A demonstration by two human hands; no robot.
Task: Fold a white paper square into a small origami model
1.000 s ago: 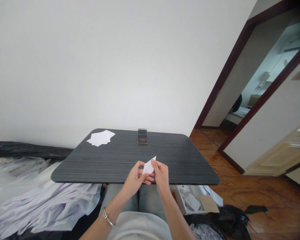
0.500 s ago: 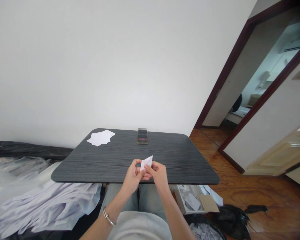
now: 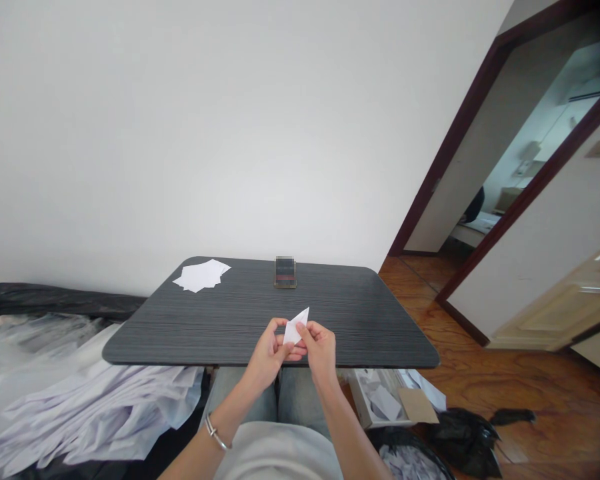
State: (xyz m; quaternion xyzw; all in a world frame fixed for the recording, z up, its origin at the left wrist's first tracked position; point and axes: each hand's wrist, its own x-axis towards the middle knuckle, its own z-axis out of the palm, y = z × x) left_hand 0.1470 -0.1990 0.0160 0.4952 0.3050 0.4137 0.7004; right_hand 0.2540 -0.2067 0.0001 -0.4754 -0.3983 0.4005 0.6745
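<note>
Between my two hands is a small piece of folded white paper (image 3: pixel 295 328), its pointed tip up and to the right. My left hand (image 3: pixel 269 350) pinches its lower left side with thumb and fingers. On the right side, my right hand (image 3: pixel 320 343) grips it, the thumb lying across the paper's face. Both hands are above the near edge of the dark table (image 3: pixel 220 327). Fingers partly hide the paper's lower part.
White paper sheets (image 3: pixel 201 275) lie at the table's far left, and a small blurred dark object (image 3: pixel 285 272) stands at the back middle. Below left is a heap of white sheets (image 3: pixel 100 413). A box with papers (image 3: pixel 380 400) and black bags (image 3: pixel 465 437) sit on the floor at right.
The folded paper has shifted slightly up and right. My right thumb has moved up onto the paper's face, away from my left thumb.
</note>
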